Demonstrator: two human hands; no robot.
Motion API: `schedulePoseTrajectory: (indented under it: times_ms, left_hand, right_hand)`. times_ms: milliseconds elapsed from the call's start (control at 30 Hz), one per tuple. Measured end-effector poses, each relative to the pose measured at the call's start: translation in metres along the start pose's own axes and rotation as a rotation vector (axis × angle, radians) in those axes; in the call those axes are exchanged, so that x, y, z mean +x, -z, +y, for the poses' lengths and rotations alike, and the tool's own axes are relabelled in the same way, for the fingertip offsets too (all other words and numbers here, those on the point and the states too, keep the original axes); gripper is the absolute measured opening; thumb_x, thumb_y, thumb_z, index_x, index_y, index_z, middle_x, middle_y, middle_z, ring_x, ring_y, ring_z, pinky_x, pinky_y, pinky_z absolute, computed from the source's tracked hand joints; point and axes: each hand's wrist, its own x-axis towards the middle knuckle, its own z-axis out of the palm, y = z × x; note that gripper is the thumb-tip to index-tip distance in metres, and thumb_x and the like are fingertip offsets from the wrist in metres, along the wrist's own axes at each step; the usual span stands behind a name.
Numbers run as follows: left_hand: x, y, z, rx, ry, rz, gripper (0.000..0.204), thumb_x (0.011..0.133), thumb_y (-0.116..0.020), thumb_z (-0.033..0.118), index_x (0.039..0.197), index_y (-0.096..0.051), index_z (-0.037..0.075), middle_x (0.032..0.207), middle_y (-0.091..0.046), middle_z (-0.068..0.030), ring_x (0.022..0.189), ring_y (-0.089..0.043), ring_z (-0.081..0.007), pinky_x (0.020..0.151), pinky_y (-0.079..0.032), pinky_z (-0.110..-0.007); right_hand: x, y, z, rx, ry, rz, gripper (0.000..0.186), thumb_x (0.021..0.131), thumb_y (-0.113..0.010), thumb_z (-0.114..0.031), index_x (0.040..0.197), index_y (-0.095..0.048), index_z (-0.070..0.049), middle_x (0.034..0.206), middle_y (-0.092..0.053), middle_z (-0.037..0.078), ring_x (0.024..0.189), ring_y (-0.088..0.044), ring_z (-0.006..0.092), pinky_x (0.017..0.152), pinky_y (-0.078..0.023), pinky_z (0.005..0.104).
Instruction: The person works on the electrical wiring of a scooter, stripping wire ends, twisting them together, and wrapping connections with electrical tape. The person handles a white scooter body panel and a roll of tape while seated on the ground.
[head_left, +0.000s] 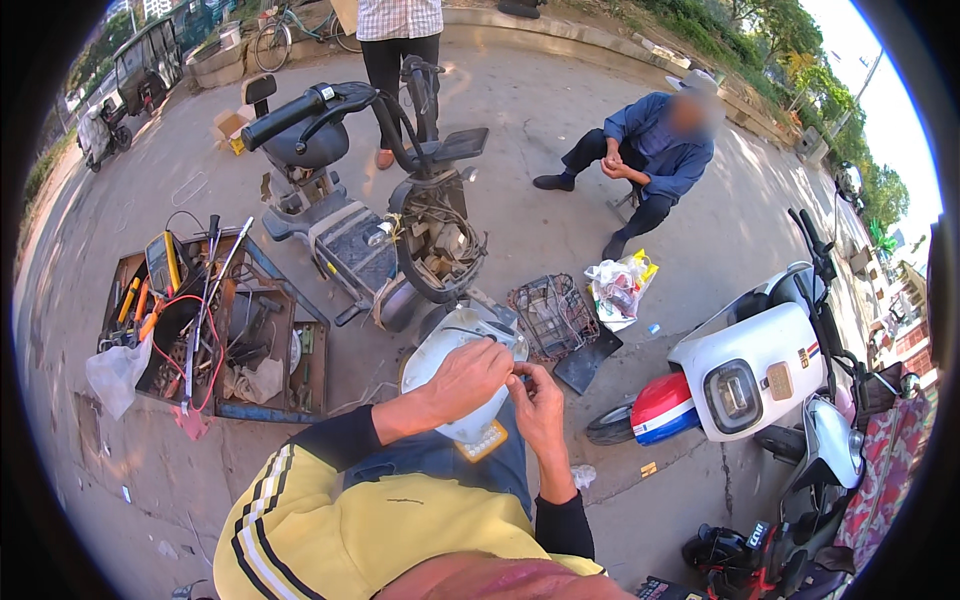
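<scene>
A whitish plastic scooter panel (pixel 463 328) rests across my lap, with an orange-edged light (pixel 484 442) at its near end. My left hand (pixel 468 380) lies over the panel, its fingers closed in a pinch near the right edge. Close beside it, my right hand (pixel 537 402) is also closed, thumb and forefinger pinched. The fingertips of both hands nearly meet. Whatever is between them is too small or hidden to make out. Just beyond stands a partly stripped electric scooter (pixel 360 250), its front opened and wiring (pixel 440 245) exposed.
On the left sits a toolbox (pixel 270 410) full of tools. Right of the stripped scooter lie a wire basket (pixel 553 315) and a plastic bag (pixel 622 285). A white scooter (pixel 740 385) stands at right. One person (pixel 655 140) sits ahead; another (pixel 400 50) stands behind the scooter.
</scene>
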Motion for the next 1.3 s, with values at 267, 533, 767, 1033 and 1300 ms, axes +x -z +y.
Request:
schedulePoseTrajectory:
  times_ms: [267, 533, 767, 1033, 1300]
  left_hand:
    - [-0.009, 0.009, 0.000, -0.021, -0.063, -0.097, 0.021, 0.088, -0.073, 0.013, 0.098, -0.057, 0.005, 0.092, -0.059, -0.0088, 0.087, -0.063, -0.0310, 0.071, -0.053, -0.042]
    - [-0.007, 0.007, -0.009, -0.116, -0.117, -0.032, 0.023, 0.088, -0.074, 0.011, 0.100, -0.056, 0.004, 0.098, -0.062, -0.0094, 0.089, -0.063, -0.0313, 0.073, -0.053, -0.042]
    - [-0.006, 0.006, -0.009, -0.101, -0.115, -0.075, 0.017, 0.089, -0.072, 0.012, 0.094, -0.058, 0.005, 0.096, -0.062, -0.0089, 0.088, -0.062, -0.0309, 0.074, -0.052, -0.041]
    - [0.005, 0.017, 0.006, -0.034, -0.114, 0.003, 0.026, 0.087, -0.069, 0.010, 0.112, -0.066, 0.005, 0.093, -0.060, -0.0064, 0.085, -0.060, -0.0272, 0.074, -0.049, -0.039]
    - [0.001, 0.015, 0.015, 0.067, -0.177, 0.034, 0.026, 0.082, -0.071, 0.012, 0.107, -0.069, 0.005, 0.088, -0.052, -0.0061, 0.082, -0.057, -0.0264, 0.070, -0.048, -0.038]
  right_hand:
    - [-0.006, -0.007, 0.015, 0.071, -0.112, -0.055, 0.023, 0.100, -0.074, -0.017, 0.110, -0.069, 0.003, 0.077, -0.073, 0.006, 0.069, -0.065, 0.0096, 0.066, -0.051, 0.0284]
    - [-0.007, -0.008, 0.004, -0.030, 0.033, 0.043, 0.017, 0.095, -0.074, -0.010, 0.106, -0.067, 0.001, 0.096, -0.072, 0.016, 0.078, -0.073, 0.0283, 0.070, -0.057, 0.0384]
    - [-0.008, -0.004, -0.005, -0.091, 0.117, 0.070, 0.015, 0.095, -0.073, -0.008, 0.107, -0.066, 0.000, 0.102, -0.069, 0.014, 0.081, -0.072, 0.0309, 0.070, -0.057, 0.0400]
    - [-0.009, -0.002, -0.013, -0.286, 0.343, 0.186, 0.020, 0.090, -0.075, -0.003, 0.106, -0.064, -0.004, 0.105, -0.069, 0.012, 0.087, -0.071, 0.0349, 0.074, -0.057, 0.0422]
    - [-0.008, -0.001, -0.022, -0.191, 0.336, 0.249, 0.018, 0.087, -0.074, 0.001, 0.101, -0.064, -0.002, 0.101, -0.069, 0.013, 0.082, -0.070, 0.0305, 0.069, -0.057, 0.0386]
